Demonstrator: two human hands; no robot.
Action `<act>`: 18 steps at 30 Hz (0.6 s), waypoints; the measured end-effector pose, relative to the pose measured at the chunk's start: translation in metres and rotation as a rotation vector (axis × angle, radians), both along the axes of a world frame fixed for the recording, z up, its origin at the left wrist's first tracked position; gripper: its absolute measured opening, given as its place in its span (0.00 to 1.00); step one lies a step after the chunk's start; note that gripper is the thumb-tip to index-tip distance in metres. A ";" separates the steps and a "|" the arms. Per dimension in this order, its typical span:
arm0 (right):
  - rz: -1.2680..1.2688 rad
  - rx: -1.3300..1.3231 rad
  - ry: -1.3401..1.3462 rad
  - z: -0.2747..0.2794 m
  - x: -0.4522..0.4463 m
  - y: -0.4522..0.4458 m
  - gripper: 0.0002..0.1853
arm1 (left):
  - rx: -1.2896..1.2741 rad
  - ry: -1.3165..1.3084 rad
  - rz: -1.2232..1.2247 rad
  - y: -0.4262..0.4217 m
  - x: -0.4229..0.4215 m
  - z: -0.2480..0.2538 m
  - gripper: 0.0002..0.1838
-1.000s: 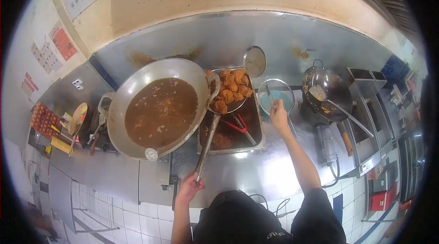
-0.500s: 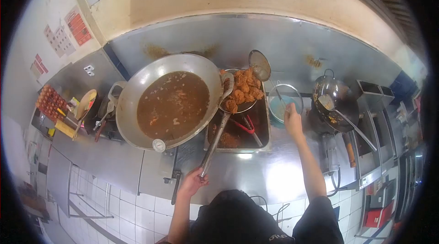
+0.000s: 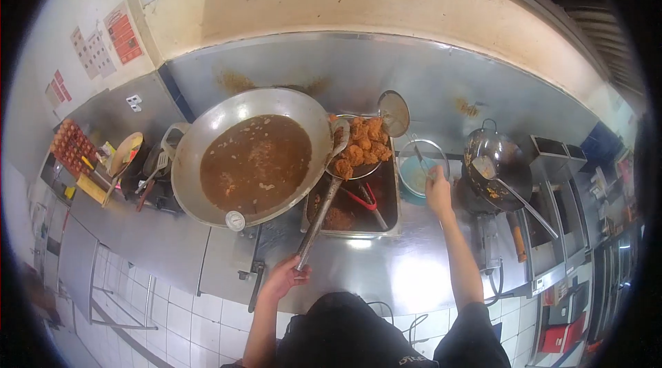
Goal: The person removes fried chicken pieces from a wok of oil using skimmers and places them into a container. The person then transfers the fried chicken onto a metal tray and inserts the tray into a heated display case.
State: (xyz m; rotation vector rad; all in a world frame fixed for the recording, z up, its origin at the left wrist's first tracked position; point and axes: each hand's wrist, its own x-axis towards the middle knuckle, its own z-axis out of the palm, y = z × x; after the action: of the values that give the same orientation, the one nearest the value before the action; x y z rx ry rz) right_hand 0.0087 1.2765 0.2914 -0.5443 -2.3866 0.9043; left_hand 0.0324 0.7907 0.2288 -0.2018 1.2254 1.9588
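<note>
Fried pieces point(image 3: 372, 153) lie heaped in a strainer point(image 3: 319, 227), beyond our left fingers, over the far part of a deep tray point(image 3: 358, 235). Our left hand point(image 3: 281, 280) has its fingers curled round the near end of the long handle, probably to steady the heavy bowl well away from the heat; the tray likely catches drips. Our right hand point(image 3: 438, 193) pinches a slim metal handle point(image 3: 420, 158) between bent fingers, over a sieve set across a teal bowl point(image 3: 416, 198); we cannot tell how that handle ends.

Crusts look craggy and orange-brown, knobbly against smooth steel. Ahead and left of our left fingers, the wide, round wok point(image 3: 185, 178) holds brown liquid point(image 3: 255, 161) with pale flecks, a round dial point(image 3: 235, 220) at its near rim. Between our two hands but farther off, red-gripped tongs point(image 3: 369, 196) slant inside the tray, above the shiny worktop point(image 3: 345, 264).
</note>
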 end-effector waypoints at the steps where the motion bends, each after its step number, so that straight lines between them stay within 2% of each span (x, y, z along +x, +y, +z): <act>1: -0.006 0.037 0.017 0.000 0.000 -0.001 0.11 | -0.014 0.023 -0.011 0.000 0.000 0.001 0.14; 4: -0.013 0.119 0.013 0.001 0.003 -0.006 0.11 | -0.007 0.030 -0.004 -0.001 0.000 0.000 0.18; 6: -0.020 0.161 -0.010 0.006 0.005 -0.014 0.11 | 0.006 0.033 -0.008 -0.001 0.001 0.000 0.18; 8: -0.075 0.315 -0.111 0.011 0.008 -0.023 0.08 | 0.019 0.036 -0.015 0.000 0.001 -0.003 0.19; 11: -0.054 0.384 -0.102 0.013 0.009 -0.030 0.08 | 0.042 0.029 -0.009 -0.004 0.000 -0.008 0.18; 15: -0.058 0.373 -0.150 0.037 0.027 -0.042 0.07 | 0.057 0.045 -0.002 -0.008 0.001 -0.011 0.17; 17: -0.111 0.272 -0.175 0.045 0.039 -0.041 0.07 | 0.063 0.047 -0.013 -0.009 -0.001 -0.012 0.17; 18: -0.119 0.275 -0.183 0.045 0.042 -0.038 0.07 | 0.058 0.031 -0.010 -0.009 -0.003 -0.014 0.20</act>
State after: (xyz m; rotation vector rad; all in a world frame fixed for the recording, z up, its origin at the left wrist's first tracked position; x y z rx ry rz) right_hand 0.0507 1.2386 0.3359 -0.6752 -2.5548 0.4811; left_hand 0.0299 0.7813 0.2144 -0.1357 1.1857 1.9924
